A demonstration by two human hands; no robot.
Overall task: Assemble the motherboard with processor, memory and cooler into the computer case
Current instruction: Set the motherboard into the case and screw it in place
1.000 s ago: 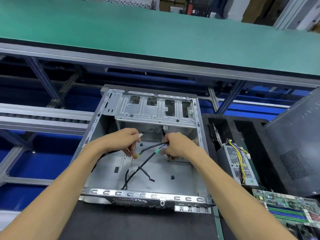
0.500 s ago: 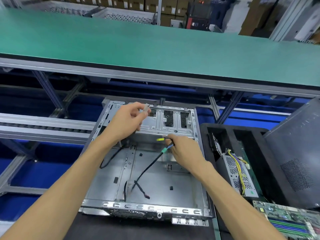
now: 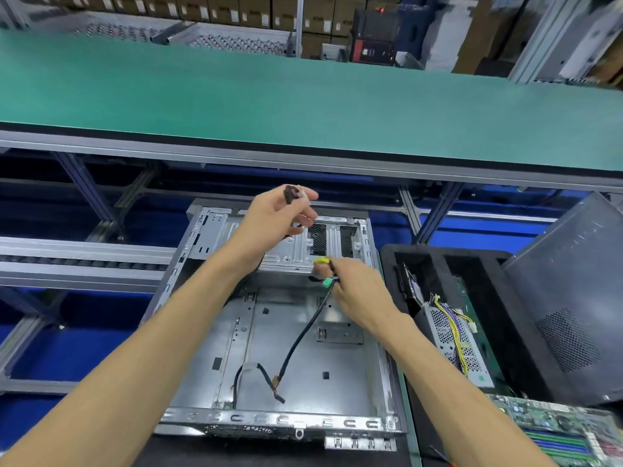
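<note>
Head view: left hand [image 3: 274, 219] pinches a black connector [image 3: 290, 194] raised above the far edge of the open computer case [image 3: 296, 332], which lies flat on the bench [image 3: 276, 449]. Right hand [image 3: 357, 291] grips black cables [image 3: 303, 335] with yellow and green plugs over the drive cage. Farther right, a power supply [image 3: 455, 342] sits in a black tray, with the motherboard [image 3: 556, 429] at the corner.

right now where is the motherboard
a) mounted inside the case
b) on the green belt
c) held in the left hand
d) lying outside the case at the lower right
d: the motherboard lies outside the computer case, at the lower right edge of the view, while the case floor is bare metal with only loose cables on it.
</note>
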